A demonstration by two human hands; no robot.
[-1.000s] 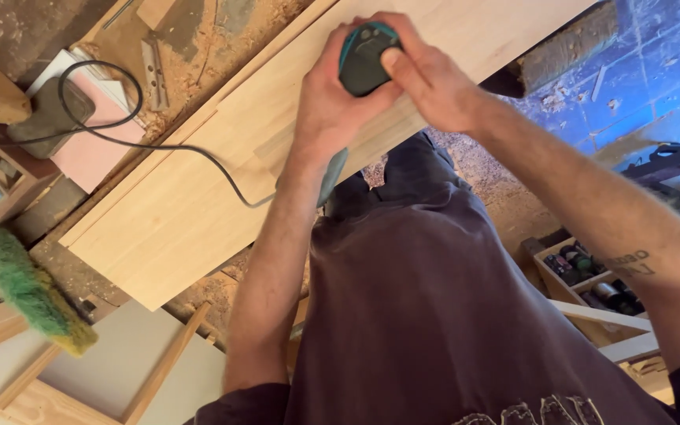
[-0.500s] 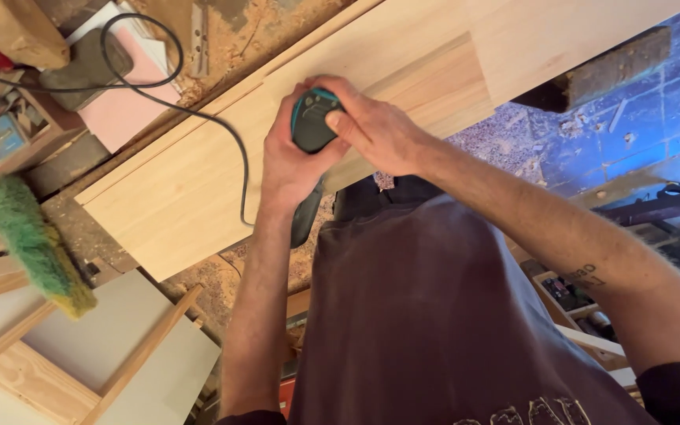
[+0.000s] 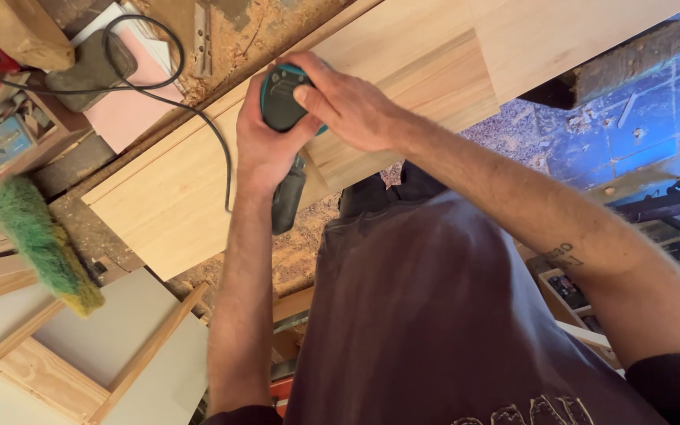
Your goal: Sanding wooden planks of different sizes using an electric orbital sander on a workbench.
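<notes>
A dark electric sander [image 3: 281, 102] with a teal rim rests on a long pale wooden board [image 3: 175, 201] that runs diagonally across the bench. My left hand [image 3: 257, 149] wraps around the sander's body from the near side. My right hand [image 3: 348, 106] presses on top of it, fingers over the cap. The sander's black cord [image 3: 226, 169] trails from the tool across the board toward the upper left. A second, shorter board piece [image 3: 560, 35] lies on the long one at the upper right.
A green brush [image 3: 41, 244] lies at the left. A pink pad [image 3: 123, 110] and a grey block [image 3: 92, 67] sit beyond the board amid sawdust. A wooden frame on a white panel [image 3: 57, 370] is lower left. Blue painted floor [image 3: 655, 94] lies right.
Both hands and the sander have slid leftward along the board, toward its left end. The cord has bunched closer to the tool.
</notes>
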